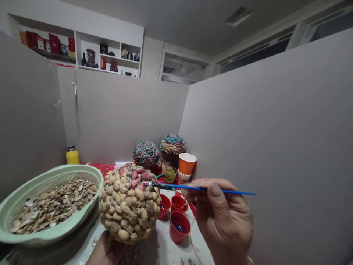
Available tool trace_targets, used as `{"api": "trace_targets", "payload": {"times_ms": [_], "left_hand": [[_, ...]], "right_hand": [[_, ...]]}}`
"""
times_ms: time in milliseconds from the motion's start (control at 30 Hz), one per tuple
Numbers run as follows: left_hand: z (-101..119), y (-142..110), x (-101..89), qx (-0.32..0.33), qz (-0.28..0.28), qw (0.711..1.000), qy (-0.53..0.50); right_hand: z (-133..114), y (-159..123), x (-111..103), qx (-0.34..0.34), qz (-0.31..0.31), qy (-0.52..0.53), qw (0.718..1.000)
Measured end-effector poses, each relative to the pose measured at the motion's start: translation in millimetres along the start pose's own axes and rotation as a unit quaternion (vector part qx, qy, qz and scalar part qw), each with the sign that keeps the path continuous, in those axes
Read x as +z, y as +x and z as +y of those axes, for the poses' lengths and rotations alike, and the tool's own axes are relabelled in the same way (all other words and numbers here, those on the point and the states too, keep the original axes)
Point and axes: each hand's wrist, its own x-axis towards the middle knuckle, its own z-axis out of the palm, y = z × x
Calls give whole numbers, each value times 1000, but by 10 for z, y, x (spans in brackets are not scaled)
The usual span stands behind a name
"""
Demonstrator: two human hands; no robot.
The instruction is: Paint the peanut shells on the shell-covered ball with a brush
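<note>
Peanut-covered ball held above the near edge of the tabletop, left of centre. Left hand comes up from beneath; fingers out of sight, so I cannot tell its grip. Right hand pinches the blue paintbrush between thumb and fingers, bristles touching the ball's upper right, beside a pink-red patch. Most other peanuts bare tan. Three red cups between ball and right edge, the nearest with dark blue liquid. Two multicoloured balls toward the far right corner. Step in hand, I judge: early colouring. Next move likely calls for light strokes into the gaps, the ball turned steadily from below.
</note>
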Motion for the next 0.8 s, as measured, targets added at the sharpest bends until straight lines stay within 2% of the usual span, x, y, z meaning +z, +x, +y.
{"api": "trace_targets", "payload": {"times_ms": [133,233,300,367,467,600,667,800], "left_hand": [[-19,-32,51,12,-18,1000,-19],[-48,-48,61,37,20,999,-15],[-71,-37,10,81,36,996,21],[-88,-3,-93,147,27,985,91],[-81,78,-275,260,19,934,246],[-25,167,-401,365,5,866,341],[-4,186,-407,393,8,846,361],[27,196,-384,400,21,830,389]], "right_hand": [[28,-58,-90,-5,-1,2,1000],[-3,-80,-127,-41,-6,-19,999],[-40,-91,-131,-77,-21,-17,997],[-78,-103,-132,-103,-39,-8,994],[-134,-115,-144,-131,-58,7,990],[-211,-107,-149,-162,-79,38,983],[-238,-104,-141,-182,-78,44,979],[-247,-127,-131,-222,-69,14,973]]}}
